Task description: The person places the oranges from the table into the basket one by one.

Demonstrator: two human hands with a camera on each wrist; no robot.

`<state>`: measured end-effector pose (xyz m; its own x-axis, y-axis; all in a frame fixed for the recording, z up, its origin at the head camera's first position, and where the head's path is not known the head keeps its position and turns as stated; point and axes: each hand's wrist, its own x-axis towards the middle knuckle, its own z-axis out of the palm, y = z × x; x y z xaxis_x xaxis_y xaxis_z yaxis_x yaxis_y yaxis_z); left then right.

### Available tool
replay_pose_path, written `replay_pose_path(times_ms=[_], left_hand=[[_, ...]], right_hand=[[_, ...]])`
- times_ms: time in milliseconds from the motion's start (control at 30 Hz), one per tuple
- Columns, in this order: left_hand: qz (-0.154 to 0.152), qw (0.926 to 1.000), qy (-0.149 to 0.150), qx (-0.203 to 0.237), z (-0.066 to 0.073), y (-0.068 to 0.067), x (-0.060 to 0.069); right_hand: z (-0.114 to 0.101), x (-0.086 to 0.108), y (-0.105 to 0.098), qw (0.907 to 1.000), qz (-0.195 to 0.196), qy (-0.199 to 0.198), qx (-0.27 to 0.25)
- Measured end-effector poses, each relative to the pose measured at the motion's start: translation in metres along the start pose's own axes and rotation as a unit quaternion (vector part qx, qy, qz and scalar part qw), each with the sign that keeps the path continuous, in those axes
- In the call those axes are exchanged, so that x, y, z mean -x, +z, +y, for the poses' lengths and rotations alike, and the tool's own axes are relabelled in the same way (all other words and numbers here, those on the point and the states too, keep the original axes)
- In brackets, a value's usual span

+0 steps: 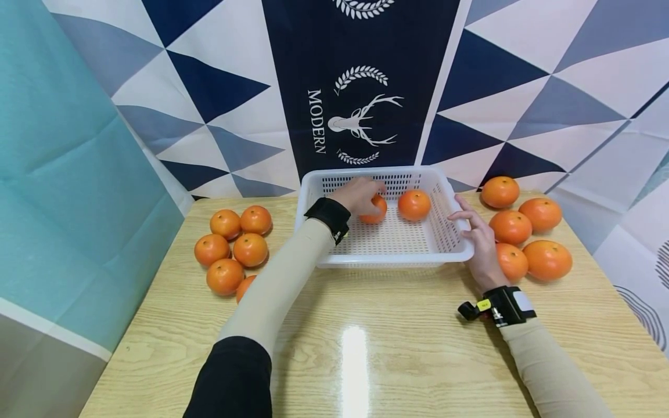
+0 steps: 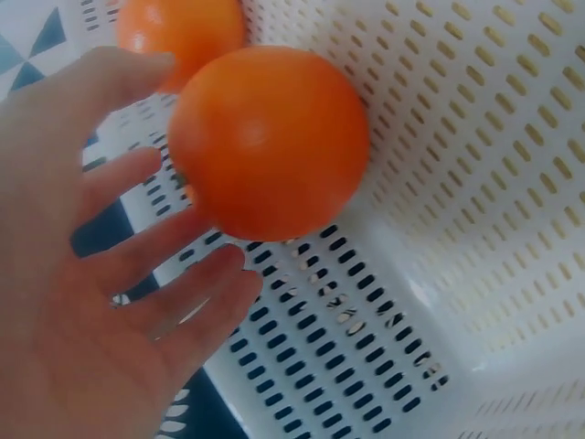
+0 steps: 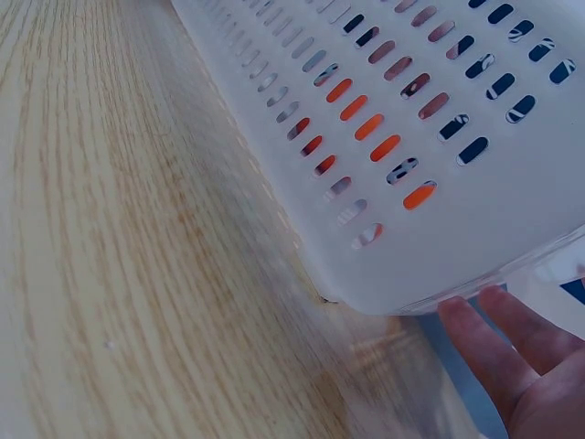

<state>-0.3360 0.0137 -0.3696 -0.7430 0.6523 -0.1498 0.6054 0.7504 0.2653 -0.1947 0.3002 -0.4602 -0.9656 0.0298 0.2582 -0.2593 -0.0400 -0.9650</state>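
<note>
The left hand [image 1: 359,196], fingers spread wide, stands beside an orange fruit [image 1: 374,218] inside the basket [image 1: 402,239], apparently at the release step, while the right hand [image 1: 479,244] rests loosely extended fingers on its rim; lifting clear likely follows.

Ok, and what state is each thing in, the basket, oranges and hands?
White basket: upright, open on top
Basket's left orange: inside, partly covered by the left hand
Basket's right orange: inside, uncovered
Left oranges: loose on the table, one partly hidden
Right oranges: loose on the table
Left hand: in the basket, fingers extended
Right hand: at the basket's right rim
</note>
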Motion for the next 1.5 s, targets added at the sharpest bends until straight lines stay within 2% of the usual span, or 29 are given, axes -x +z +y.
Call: replay_pose_path(times_ms=[233,300,400,467,533,600,867,1100,1367,1500], left_hand=[[0.005,0.9999,0.007,-0.011,0.005,-0.014,0.003],[0.013,0.9999,0.004,-0.007,-0.004,-0.011,-0.008],[0.023,0.9997,0.000,-0.008,-0.002,-0.016,-0.006],[0.028,0.9995,-0.002,-0.010,-0.001,-0.020,-0.004],[0.030,0.9995,-0.002,-0.011,0.011,-0.031,0.009],[0.033,0.9994,-0.003,-0.006,0.013,-0.035,0.013],[0.041,0.9990,-0.006,-0.019,0.015,-0.038,0.020],[0.058,0.9983,0.004,-0.008,0.007,-0.038,0.035],[0.069,0.9976,-0.009,0.000,-0.015,-0.041,0.051],[0.074,0.9968,-0.028,0.011,-0.025,-0.045,0.060]], right_hand=[[-0.002,0.001,0.000,0.9999,-0.001,0.007,-0.008],[-0.002,0.001,0.001,0.9999,0.000,0.008,-0.008],[-0.003,0.001,0.001,0.9999,0.000,0.009,-0.008],[-0.002,0.001,0.001,0.9999,0.000,0.008,-0.007],[-0.002,0.001,0.000,0.9999,-0.001,0.007,-0.009],[-0.001,0.001,0.000,1.0000,-0.001,0.005,-0.008],[0.000,0.000,0.000,1.0000,0.001,0.004,-0.005],[0.001,0.000,0.001,1.0000,-0.002,0.002,-0.003],[-0.001,-0.001,0.000,1.0000,-0.005,0.005,-0.003],[-0.001,-0.001,0.000,1.0000,-0.003,0.006,-0.003]])
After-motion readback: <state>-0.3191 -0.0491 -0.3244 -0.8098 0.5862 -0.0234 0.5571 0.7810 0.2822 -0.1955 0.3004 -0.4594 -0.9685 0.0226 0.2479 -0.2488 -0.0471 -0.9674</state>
